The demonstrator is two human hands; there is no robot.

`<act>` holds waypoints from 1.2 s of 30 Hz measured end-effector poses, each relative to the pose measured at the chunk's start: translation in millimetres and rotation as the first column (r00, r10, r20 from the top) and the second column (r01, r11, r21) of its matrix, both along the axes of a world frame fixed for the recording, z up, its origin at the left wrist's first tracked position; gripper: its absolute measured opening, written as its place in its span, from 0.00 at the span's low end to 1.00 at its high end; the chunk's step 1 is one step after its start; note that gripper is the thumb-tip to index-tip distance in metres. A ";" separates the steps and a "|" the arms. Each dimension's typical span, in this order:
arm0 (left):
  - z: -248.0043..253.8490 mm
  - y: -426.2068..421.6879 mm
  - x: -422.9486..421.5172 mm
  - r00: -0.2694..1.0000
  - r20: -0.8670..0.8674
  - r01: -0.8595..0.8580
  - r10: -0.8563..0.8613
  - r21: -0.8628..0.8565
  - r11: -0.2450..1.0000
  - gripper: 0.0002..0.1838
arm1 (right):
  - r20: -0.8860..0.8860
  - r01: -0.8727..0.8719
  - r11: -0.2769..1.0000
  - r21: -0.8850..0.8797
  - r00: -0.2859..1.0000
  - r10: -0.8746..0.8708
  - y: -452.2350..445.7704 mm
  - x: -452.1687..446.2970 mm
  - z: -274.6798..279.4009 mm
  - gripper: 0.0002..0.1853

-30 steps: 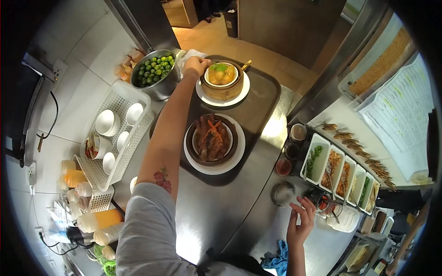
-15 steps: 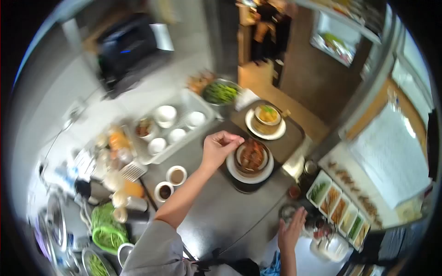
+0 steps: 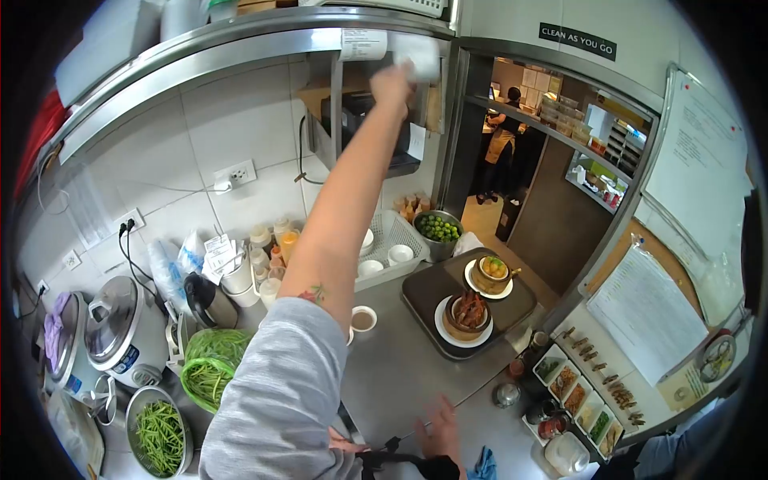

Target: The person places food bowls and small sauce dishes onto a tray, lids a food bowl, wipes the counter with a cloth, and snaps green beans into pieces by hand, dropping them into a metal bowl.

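Note:
My left hand [image 3: 391,85] is raised high at the steel rail, its fingers closed at the lower edge of a white paper slip [image 3: 419,56], which is blurred. Beside it another printed slip [image 3: 363,46] hangs from the same rail. Low over the steel counter, my right hand [image 3: 441,433] is slightly blurred, fingers apart and holding nothing. On a dark tray [image 3: 426,298], a round bowl of reddish-brown food [image 3: 467,312] sits on a white plate. Behind it is a second plate bearing a bowl of yellow food [image 3: 493,268].
White cups stand in a plastic basket [image 3: 386,254], with a bowl of green limes [image 3: 439,228] next to it. Sauce cups [image 3: 363,319] are near my forearm. Bottles, rice cookers [image 3: 120,328] and green beans [image 3: 160,436] crowd the left. Garnish containers [image 3: 566,390] line the right.
My left hand has gone from the reddish-brown food up to the rail and the paper slip. My right hand now appears further left. The view has tilted upward.

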State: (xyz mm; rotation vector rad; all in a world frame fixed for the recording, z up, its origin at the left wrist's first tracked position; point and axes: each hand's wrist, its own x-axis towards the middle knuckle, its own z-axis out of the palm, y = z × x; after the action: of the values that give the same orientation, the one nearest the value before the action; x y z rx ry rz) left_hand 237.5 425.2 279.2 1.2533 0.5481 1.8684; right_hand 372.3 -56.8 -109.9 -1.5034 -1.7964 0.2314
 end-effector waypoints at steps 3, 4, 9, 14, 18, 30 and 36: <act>-100.4 -50.0 8.6 0.850 -0.520 -0.023 -0.087 -0.200 0.979 0.15 | -0.008 -0.321 0.945 -0.057 0.947 0.321 -11.1 -19.0 11.6 0.21; -138.3 -75.3 4.5 0.752 -0.647 0.003 -0.131 -0.194 0.981 0.15 | -0.030 -0.358 0.929 -0.096 0.934 0.356 -16.2 -22.4 5.6 0.20; -236.2 -169.6 -75.4 0.367 -0.923 -0.115 0.113 0.075 0.990 0.38 | -0.132 -0.500 0.761 -0.414 0.860 0.493 -36.7 -44.5 7.8 0.17; -247.4 -161.7 -220.6 0.409 -0.859 -0.297 0.309 0.195 0.935 0.24 | -0.155 -0.622 0.704 -0.344 0.777 0.611 -27.0 -68.5 -0.3 0.12; -236.1 -139.4 -340.1 0.543 -0.613 -0.687 0.575 0.070 0.723 0.18 | -0.066 -0.570 0.702 -0.427 0.794 0.605 -16.0 -89.2 10.2 0.10; -300.1 -104.1 -444.4 -0.020 -0.784 -0.962 0.620 0.184 0.201 0.15 | -0.157 -0.584 0.582 -0.566 0.769 0.620 5.9 -120.8 6.8 0.11; -326.5 -87.3 -470.6 0.086 -0.964 -0.964 0.251 -0.017 0.265 0.20 | -0.178 -0.553 0.642 -0.531 0.814 0.553 -1.6 -100.0 8.7 0.06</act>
State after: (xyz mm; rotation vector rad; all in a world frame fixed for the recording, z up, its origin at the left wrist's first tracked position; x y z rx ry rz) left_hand -233.0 337.9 -47.3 1.3192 2.6744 1.0919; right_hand 272.3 -58.5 -101.2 -1.2429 -2.2793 1.1680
